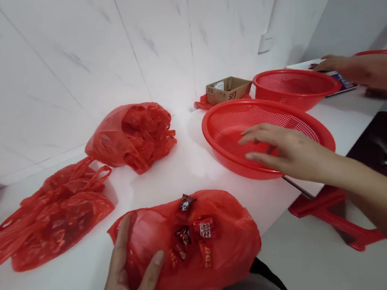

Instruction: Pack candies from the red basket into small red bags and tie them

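Note:
My left hand (pixel 128 274) grips the side of a red plastic bag (pixel 228 243) lying on the white table (pixel 189 165), with the thumb across the bag. Several small wrapped sweets (pixel 193 229) show at the bag's middle, though I cannot tell whether they lie on it or inside it. My right hand (pixel 283 149) hangs open over a round red plastic colander (pixel 211 134), with its fingertips at or just above the mesh and nothing in them.
Crumpled red bags (pixel 133 138) and flatter ones (pixel 55 220) lie at the left. Behind the colander stand a second red basket (pixel 297 88) and a cardboard box (pixel 229 89). A co-worker's hand (pixel 332 63) reaches in at the far right. A red stool (pixel 335 215) stands below the table's edge.

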Motion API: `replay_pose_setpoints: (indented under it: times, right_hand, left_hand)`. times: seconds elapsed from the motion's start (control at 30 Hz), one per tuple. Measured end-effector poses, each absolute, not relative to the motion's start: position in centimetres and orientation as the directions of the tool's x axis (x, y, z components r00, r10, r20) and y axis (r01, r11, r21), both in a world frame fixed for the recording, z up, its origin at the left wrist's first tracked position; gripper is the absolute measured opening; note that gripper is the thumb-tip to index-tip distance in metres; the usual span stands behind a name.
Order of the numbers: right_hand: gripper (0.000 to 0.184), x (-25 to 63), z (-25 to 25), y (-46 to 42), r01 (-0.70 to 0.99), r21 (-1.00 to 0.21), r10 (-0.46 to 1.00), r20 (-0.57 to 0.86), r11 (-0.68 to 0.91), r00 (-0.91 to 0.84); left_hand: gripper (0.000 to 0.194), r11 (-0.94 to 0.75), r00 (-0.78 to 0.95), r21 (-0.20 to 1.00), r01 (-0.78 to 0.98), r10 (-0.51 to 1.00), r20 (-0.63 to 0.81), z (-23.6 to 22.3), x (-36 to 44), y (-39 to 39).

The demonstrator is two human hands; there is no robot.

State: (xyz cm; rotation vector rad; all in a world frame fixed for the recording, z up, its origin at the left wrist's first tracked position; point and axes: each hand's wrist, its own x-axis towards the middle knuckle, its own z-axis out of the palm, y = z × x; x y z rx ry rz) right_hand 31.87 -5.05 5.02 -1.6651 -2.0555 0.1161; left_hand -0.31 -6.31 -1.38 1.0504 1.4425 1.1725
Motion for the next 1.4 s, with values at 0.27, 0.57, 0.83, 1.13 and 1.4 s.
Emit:
replay_pose_setpoints:
  times: [0.27, 0.57, 0.83, 1.13, 1.4]
  right_hand:
    - [0.048, 38.3, 1.3, -7.3, 0.993, -0.119, 1.0, 0.019, -0.022, 0.024]
    - [0.034, 30.5, 4.2, -5.5, 0.836, -0.379, 0.895, 0.361, 0.396, -0.261]
    - [0.03, 19.6, -2.6, 2.1, 0.789, -0.159, 0.79, -0.075, 0.593, -0.608]
    - [0.03, 20.9, 2.1, -1.9, 0.743, -0.386, 0.837, 0.247, 0.547, -0.488]
    - [0.052, 21.4, 1.1, -5.7, 0.867, 0.013, 0.864, 0.078, 0.497, -0.497]
  left_hand:
    - [0.076, 0.155, -0.167, 0.985, 0.07, 0.976, -0.141, -1.7, -0.3, -6.3]
    - [0.074, 0.148, -0.141, 0.987, 0.065, 0.98, -0.138, -1.8, 0.1, -6.5]
    - [0.071, 0.143, -0.175, 0.99, 0.019, 0.975, -0.138, -1.5, -0.6, -7.0]
    - [0.074, 0.096, -0.139, 0.995, -0.035, 0.985, -0.1, -2.2, -1.2, -6.4]
    - [0.088, 0.179, -0.174, 0.983, -0.044, 0.967, -0.184, -1.3, -3.8, -7.5]
